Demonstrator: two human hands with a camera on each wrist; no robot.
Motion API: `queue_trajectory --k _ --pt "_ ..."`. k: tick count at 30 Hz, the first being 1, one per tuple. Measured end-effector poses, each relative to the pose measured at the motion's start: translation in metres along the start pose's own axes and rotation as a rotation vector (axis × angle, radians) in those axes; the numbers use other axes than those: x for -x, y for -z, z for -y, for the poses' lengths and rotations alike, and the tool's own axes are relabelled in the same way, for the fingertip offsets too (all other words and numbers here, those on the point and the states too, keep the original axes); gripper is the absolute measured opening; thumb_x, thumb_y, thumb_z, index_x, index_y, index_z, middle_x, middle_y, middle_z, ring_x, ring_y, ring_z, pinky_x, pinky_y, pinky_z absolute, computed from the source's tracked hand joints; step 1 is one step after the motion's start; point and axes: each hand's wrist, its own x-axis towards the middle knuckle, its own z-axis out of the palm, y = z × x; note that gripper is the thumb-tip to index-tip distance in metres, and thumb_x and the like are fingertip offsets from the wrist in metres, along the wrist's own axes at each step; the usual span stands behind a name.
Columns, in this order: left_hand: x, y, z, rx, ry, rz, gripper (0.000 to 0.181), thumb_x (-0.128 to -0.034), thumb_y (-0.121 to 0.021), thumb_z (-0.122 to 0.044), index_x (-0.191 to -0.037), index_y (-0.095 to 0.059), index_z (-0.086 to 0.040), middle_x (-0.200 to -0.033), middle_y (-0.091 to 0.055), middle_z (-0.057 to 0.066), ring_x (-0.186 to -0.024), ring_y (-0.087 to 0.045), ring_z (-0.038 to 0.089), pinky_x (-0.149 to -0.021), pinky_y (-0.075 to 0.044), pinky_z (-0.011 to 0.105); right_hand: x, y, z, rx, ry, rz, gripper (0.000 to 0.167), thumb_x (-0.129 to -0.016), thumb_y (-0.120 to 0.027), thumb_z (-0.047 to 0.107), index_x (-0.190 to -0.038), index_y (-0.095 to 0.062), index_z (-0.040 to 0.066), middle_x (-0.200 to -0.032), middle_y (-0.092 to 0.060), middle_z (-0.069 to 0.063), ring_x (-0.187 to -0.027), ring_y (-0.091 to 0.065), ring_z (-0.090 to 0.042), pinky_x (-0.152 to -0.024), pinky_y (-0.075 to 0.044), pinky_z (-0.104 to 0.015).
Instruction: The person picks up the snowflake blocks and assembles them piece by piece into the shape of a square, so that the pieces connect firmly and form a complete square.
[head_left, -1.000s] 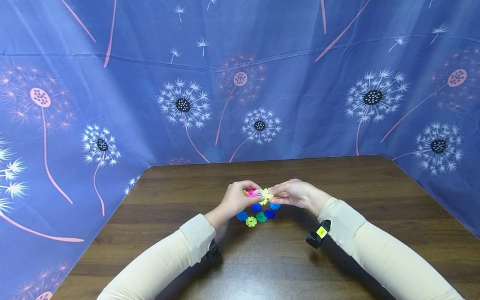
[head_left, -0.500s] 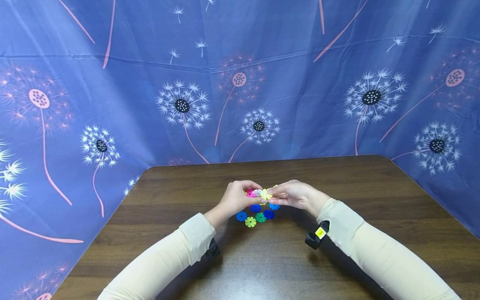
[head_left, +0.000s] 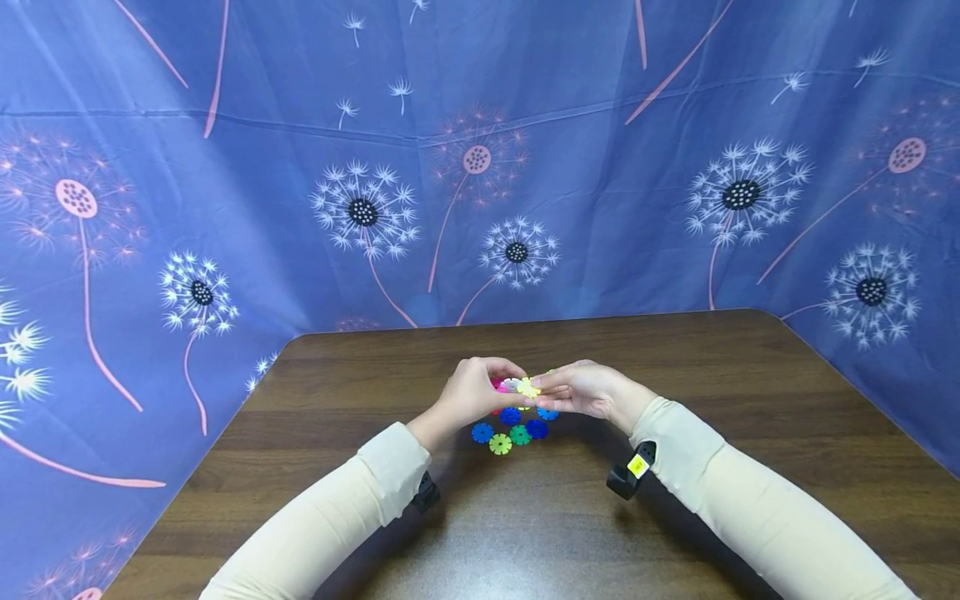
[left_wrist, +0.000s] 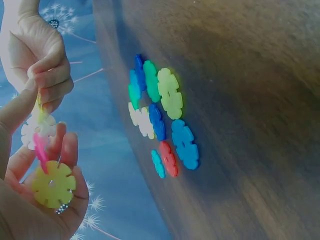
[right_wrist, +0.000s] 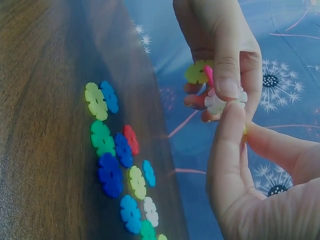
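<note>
Closest in, two cream sleeves (head_left: 772,508) run up from the bottom left and bottom right of the head view. Each wrist has a black strap-on thing; the one on the right wrist (head_left: 622,482) carries a yellow sticker (head_left: 638,466) with some dark marks, way too small to read.

Past the cuffs, the hands meet just below the middle of the frame, held up over the desk (head_left: 487,542). The left hand (head_left: 472,392) has its fingers pinching a white disc (left_wrist: 37,131), thumb across the face. That's part of a little run of notched flower discs: a pink disc (left_wrist: 40,152) slotted edge-on next to the white, then a yellow disc (left_wrist: 54,184) at the end, over the left palm. The right hand (head_left: 592,390) is pinching a pale yellow disc (head_left: 528,387) right up against the white one; can't tell if they're actually slotted together.

On the desk under the hands there's a loose bunch lying flat: lime disc (head_left: 500,444) nearest, then blue disc (head_left: 482,432), green disc (head_left: 520,435) and dark blue disc (head_left: 536,428). The wrist views also show a red disc (left_wrist: 168,158) farther back.

Behind the desk's far edge hangs a blue cloth (head_left: 600,167) with white and pink dandelions.
</note>
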Motion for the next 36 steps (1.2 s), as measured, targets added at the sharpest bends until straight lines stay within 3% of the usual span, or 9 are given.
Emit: queue_trajectory --k 11,21,24,29,31,36 --pt "-0.002 -0.002 0.001 0.016 -0.049 0.003 0.032 -0.0726 -0.086 -0.03 -0.098 -0.076 -0.014 -0.092 -0.075 -0.002 -0.077 -0.061 0.01 -0.068 -0.051 0.022 0.0 0.0 0.001 -0.01 -0.03 -0.013 0.02 -0.096 -0.054 0.001 -0.082 -0.069 0.004 -0.08 -0.07 -0.009 -0.075 -0.069 -0.016 -0.072 -0.058 -0.024" --pt "-0.002 0.0 0.004 -0.001 -0.025 -0.009 0.028 -0.0728 -0.086 -0.028 -0.096 -0.076 -0.015 -0.093 -0.075 -0.001 -0.081 -0.062 0.011 -0.072 -0.052 0.024 0.002 0.01 0.007 0.016 -0.028 -0.08 0.012 -0.096 -0.056 0.003 -0.096 -0.067 -0.001 -0.084 -0.069 -0.008 -0.079 -0.069 -0.017 -0.076 -0.058 -0.028" --pt "-0.001 0.001 0.004 -0.013 -0.019 -0.004 0.027 -0.0729 -0.086 -0.028 -0.094 -0.076 -0.015 -0.091 -0.075 -0.002 -0.078 -0.061 0.01 -0.071 -0.052 0.024 0.001 0.014 0.008 0.043 -0.003 -0.097 0.015 -0.094 -0.056 0.001 -0.103 -0.065 -0.007 -0.082 -0.069 -0.009 -0.077 -0.069 -0.017 -0.076 -0.058 -0.029" --pt "-0.001 0.001 0.005 -0.01 -0.007 -0.001 0.027 -0.0728 -0.086 -0.029 -0.093 -0.076 -0.015 -0.089 -0.075 -0.002 -0.078 -0.061 0.009 -0.07 -0.052 0.024 -0.004 0.024 0.007 0.142 0.055 -0.12 0.035 -0.093 -0.056 -0.002 -0.122 -0.05 -0.021 -0.083 -0.07 -0.007 -0.077 -0.069 -0.015 -0.08 -0.058 -0.031" --pt "-0.001 0.001 0.005 -0.007 -0.002 0.0 0.027 -0.073 -0.086 -0.03 -0.094 -0.076 -0.015 -0.09 -0.074 -0.002 -0.078 -0.061 0.01 -0.071 -0.052 0.024 -0.006 0.027 0.006 0.199 0.07 -0.135 0.042 -0.093 -0.056 -0.001 -0.128 -0.045 -0.022 -0.084 -0.07 -0.004 -0.078 -0.069 -0.014 -0.087 -0.056 -0.034" --pt "0.0 0.002 0.004 0.001 0.007 0.001 0.028 -0.0733 -0.085 -0.032 -0.094 -0.076 -0.015 -0.09 -0.074 -0.002 -0.078 -0.06 0.01 -0.071 -0.052 0.024 -0.014 0.034 0.004 0.314 0.073 -0.185 0.042 -0.091 -0.06 0.001 -0.126 -0.048 -0.02 -0.085 -0.07 -0.001 -0.081 -0.069 -0.013 -0.096 -0.051 -0.041"
